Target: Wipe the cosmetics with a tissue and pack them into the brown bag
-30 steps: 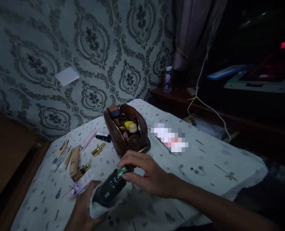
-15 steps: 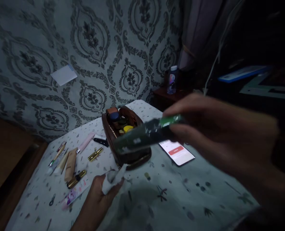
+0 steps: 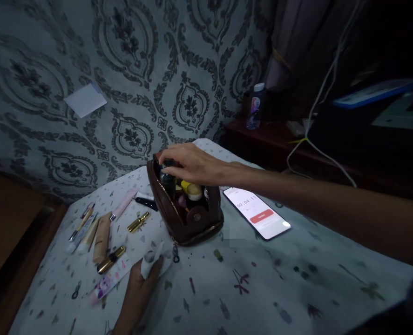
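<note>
My right hand (image 3: 183, 163) reaches into the open brown cosmetic bag (image 3: 206, 217). Its thumb and fingers close round a dark, glossy item (image 3: 167, 181) at the bag's left end; the exact kind is unclear. A round jar with a pale lid (image 3: 194, 191) and a yellow item (image 3: 185, 186) sit inside the bag, partly under the hand. Low in front of the bag, my left hand (image 3: 139, 284) grips a crumpled white tissue (image 3: 152, 263). Close to this hand lie a pink-and-white tube (image 3: 110, 279) and a gold-and-black lipstick tube (image 3: 111, 260).
A lit phone (image 3: 262, 216) lies right of the bag. To the left are a beige tube (image 3: 102, 237), a gold tube (image 3: 138, 222), a black item (image 3: 146, 203) and a pink tube (image 3: 124, 204). A bottle (image 3: 255, 107) stands on the dark red side table (image 3: 236, 132).
My right hand has moved from close to the camera, where it held a dark green tube-like item, down and left into the bag. My left hand has shifted slightly left with the tissue.
</note>
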Available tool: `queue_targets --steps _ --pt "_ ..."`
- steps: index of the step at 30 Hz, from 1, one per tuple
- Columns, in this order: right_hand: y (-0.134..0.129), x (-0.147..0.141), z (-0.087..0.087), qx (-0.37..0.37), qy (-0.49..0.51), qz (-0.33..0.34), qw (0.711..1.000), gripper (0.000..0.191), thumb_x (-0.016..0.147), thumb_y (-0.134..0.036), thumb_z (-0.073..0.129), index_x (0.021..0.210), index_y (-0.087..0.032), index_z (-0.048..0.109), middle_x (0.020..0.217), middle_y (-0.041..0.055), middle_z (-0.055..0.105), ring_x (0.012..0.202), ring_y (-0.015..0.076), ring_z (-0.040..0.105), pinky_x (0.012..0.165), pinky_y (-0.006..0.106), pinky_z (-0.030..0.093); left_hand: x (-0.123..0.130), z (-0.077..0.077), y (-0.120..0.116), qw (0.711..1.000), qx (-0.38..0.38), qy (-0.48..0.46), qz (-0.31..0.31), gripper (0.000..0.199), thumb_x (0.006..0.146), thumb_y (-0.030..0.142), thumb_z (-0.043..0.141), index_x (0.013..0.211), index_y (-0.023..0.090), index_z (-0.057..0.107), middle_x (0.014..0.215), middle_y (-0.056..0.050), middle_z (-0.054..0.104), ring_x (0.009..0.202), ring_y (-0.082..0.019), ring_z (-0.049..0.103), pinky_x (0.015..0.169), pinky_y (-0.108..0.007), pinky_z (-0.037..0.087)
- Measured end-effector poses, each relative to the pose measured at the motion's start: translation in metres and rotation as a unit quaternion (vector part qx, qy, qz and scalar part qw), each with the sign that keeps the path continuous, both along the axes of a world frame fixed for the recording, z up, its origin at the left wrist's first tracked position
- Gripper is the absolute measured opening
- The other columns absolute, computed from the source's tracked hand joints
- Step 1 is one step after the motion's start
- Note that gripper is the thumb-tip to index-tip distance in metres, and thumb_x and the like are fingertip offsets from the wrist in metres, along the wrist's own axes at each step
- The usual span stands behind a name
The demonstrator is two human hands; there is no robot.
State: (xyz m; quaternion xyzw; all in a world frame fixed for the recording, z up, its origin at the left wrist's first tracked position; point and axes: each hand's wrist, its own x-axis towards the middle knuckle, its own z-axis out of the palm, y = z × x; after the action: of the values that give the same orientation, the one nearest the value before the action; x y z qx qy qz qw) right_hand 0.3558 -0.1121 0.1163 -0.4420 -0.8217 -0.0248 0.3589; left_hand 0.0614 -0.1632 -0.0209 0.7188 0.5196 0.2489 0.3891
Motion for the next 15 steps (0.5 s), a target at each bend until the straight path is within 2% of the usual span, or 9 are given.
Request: queue_targets --steps 8,11,15 --pt "0.028 -0.012 -0.015 -0.104 -0.092 0.019 0.990 0.014 0.089 -0.013 0.060 0.103 -0.010 0.064 0.098 0.0083 0.065 0.091 0.0177 0.055 0.082 0.029 0.040 0.002 0.001 -0.003 0.999 0.009 -0.018 0.027 0.040 0.079 0.056 0.062 0.065 0.018 0.064 0.066 -0.004 0.066 0.076 -0.025 0.063 0.080 -0.036 0.052" --pt "0.032 -0.010 -0.019 -0.142 -0.146 0.023 0.979 0.014 0.089 -0.012 0.061 0.102 -0.009 0.066 0.095 0.0083 0.065 0.088 0.0177 0.056 0.078 0.028 0.040 0.004 0.001 -0.004 0.999 0.015 -0.024 0.037 0.040 0.080 0.056 0.062 0.070 0.018 0.066 0.069 -0.004 0.068 0.078 -0.025 0.063 0.082 -0.036 0.051" --pt "0.029 -0.011 -0.014 -0.163 -0.189 -0.009 0.968 0.015 0.088 -0.012 0.061 0.101 -0.009 0.068 0.091 0.0079 0.066 0.083 0.0173 0.057 0.073 0.027 0.040 0.004 0.000 -0.005 0.999 0.016 -0.027 0.033 0.040 0.079 0.056 0.062 0.071 0.017 0.066 0.073 -0.005 0.069 0.080 -0.026 0.064 0.082 -0.036 0.051"
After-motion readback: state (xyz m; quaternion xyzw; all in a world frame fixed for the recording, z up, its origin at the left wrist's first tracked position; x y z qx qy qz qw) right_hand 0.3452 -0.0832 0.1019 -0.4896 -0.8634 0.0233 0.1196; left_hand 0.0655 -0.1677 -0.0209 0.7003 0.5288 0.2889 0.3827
